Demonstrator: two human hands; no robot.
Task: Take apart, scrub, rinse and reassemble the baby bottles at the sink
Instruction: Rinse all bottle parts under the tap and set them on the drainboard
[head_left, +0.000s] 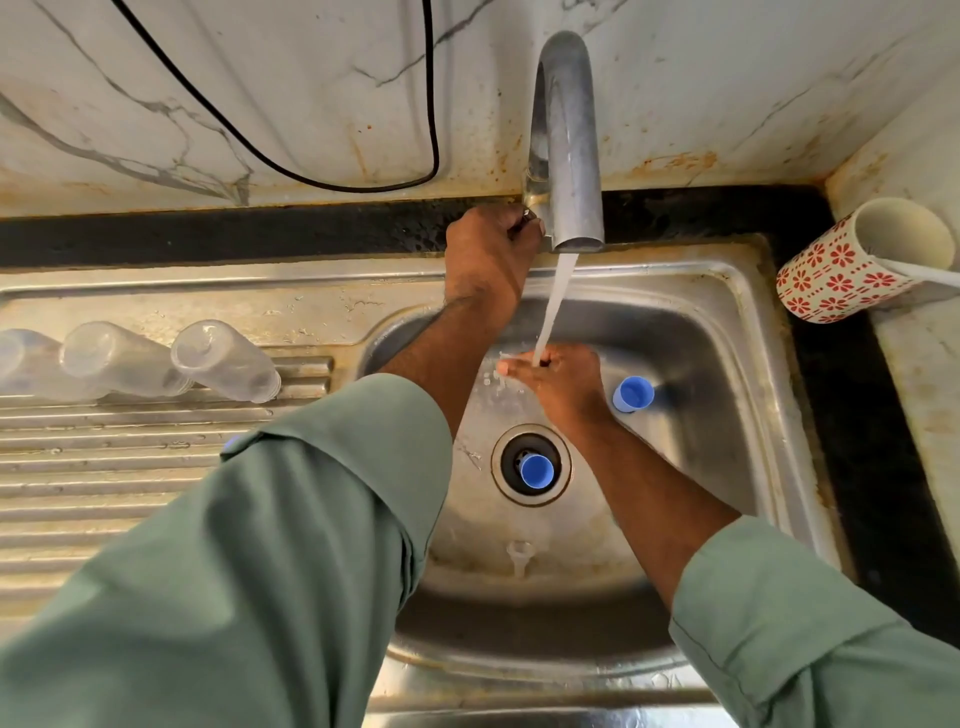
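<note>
My left hand (488, 249) grips the tap handle at the foot of the steel faucet (566, 156), and water runs from the spout. My right hand (558, 382) is under the stream with its fingers curled round something small that I cannot make out. Three clear bottle bodies (223, 361) lie side by side on the ribbed drainboard (130, 467). In the sink basin (727, 338) one blue cap (632, 394) lies right of my right hand. Another blue cap (536, 471) sits on the drain. A clear teat (519, 555) lies near the basin's front.
A red-and-white patterned mug (852, 260) stands on the counter at the right with a white handle sticking out of it. A black cable (332, 171) hangs down the marble back wall. My green sleeves cover the lower view and hide part of the drainboard.
</note>
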